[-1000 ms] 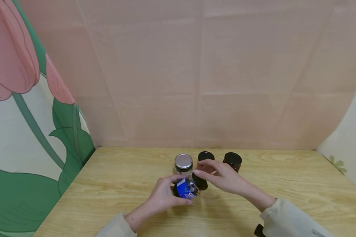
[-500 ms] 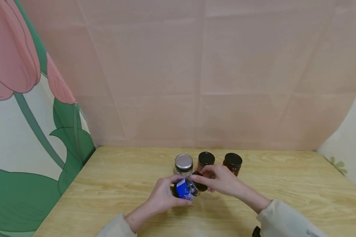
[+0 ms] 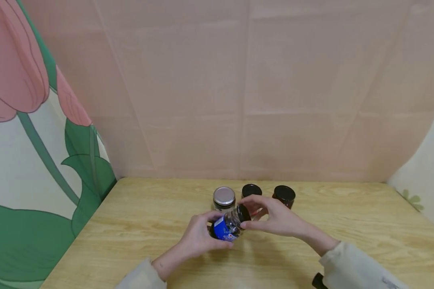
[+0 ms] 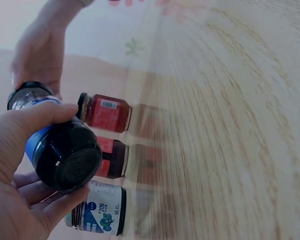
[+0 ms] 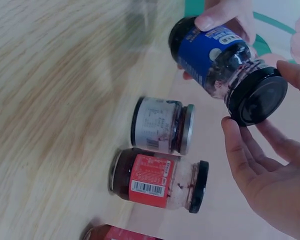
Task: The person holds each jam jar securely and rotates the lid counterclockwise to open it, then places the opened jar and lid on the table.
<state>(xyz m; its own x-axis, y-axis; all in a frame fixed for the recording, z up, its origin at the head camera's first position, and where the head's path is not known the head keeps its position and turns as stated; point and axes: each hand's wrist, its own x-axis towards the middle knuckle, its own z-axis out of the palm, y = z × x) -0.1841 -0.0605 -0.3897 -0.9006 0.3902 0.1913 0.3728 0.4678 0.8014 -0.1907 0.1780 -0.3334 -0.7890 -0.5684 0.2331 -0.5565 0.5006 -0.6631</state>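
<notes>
My left hand (image 3: pixel 199 237) grips a glass jar (image 5: pixel 205 55) with a blue label, round its lower body. The jar is tilted, its black lid (image 3: pixel 244 213) up and toward the right; dark contents show through the glass. Its dark base faces the camera in the left wrist view. My right hand (image 3: pixel 276 216) has thumb and fingers at opposite edges of the lid, pinching it. In the right wrist view, the lid's flat top (image 5: pixel 260 100) shows between the fingertips, still on the jar.
Behind the hands on the wooden table (image 3: pixel 148 216) stands a silver-lidded jar with a white label (image 3: pixel 224 196). Two black-lidded jars with red labels stand to its right, the middle jar (image 5: pixel 150 180) partly behind my right hand and the far-right jar (image 3: pixel 284 195) beyond it.
My right hand's fingers curled over the lid and turned, then spread back round its edges. The jar's lid end has tipped up slightly. The left hand keeps its grip in nearly the same place.
</notes>
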